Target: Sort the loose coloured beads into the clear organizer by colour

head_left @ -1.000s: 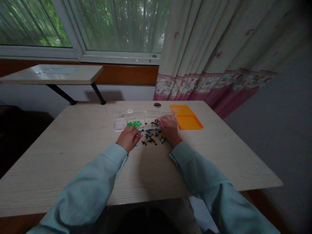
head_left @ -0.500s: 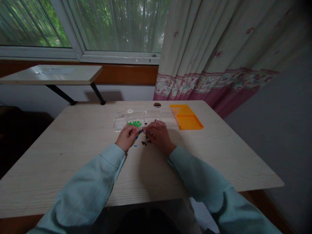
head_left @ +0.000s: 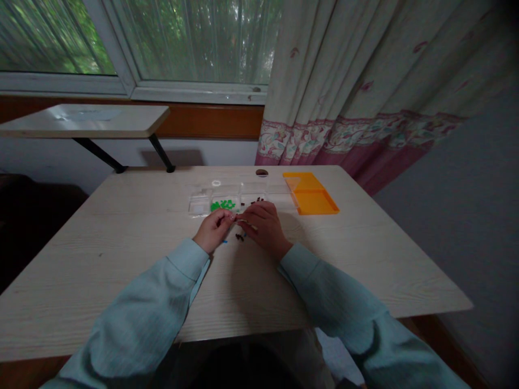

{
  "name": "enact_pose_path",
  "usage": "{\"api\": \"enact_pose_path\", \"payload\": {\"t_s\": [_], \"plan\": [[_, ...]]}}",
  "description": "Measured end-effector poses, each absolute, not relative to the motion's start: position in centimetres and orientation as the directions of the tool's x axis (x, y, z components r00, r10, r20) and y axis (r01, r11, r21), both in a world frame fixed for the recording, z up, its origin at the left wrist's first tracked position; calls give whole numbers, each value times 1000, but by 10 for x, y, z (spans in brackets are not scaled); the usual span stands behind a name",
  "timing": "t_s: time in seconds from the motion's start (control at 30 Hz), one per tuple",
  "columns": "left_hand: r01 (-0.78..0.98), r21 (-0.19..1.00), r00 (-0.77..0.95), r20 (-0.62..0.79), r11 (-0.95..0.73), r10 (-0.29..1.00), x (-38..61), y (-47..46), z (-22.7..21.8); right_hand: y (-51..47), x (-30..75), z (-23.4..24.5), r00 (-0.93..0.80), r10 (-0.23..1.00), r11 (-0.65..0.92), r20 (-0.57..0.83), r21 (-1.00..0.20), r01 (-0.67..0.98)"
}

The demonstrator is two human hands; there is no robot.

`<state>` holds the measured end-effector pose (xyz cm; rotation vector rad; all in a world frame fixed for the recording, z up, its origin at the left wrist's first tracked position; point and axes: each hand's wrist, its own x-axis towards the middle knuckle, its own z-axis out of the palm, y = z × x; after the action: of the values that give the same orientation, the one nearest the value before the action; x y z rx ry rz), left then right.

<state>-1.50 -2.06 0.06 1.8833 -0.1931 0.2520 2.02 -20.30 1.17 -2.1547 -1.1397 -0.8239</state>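
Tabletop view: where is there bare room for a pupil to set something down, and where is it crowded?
Bare tabletop: left, between the left sleeve and clear box; right, between the right sleeve and orange tray; and nearer, between both sleeves. Crowded: the centre, where left hand and right hand meet beside brown pieces.

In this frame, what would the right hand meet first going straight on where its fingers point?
Most likely the left hand: the right hand points leftward at it, with almost no gap visible. Depth is hard to judge, so they may be touching.
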Motion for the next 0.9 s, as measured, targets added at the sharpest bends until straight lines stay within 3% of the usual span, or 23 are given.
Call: {"api": "enact_pose_path", "payload": {"t_s": [0.43,0.57,0.77,0.9], "plan": [[-319,864,939,344,-390,-7,-15,-19,4,-204,22,16,487,473,-498,734,-233,835],[-334,832,933,359,-442,-29,-15,-18,4,-215,41,10,601,382,-583,702,-322,746],[-346,789,923,383,-508,-33,-16,-16,6,-239,74,0,685,147,-711,713,-406,575],[-356,772,919,391,-526,-47,-17,-16,7,-242,78,-5,714,156,-737,683,-401,544]]}}
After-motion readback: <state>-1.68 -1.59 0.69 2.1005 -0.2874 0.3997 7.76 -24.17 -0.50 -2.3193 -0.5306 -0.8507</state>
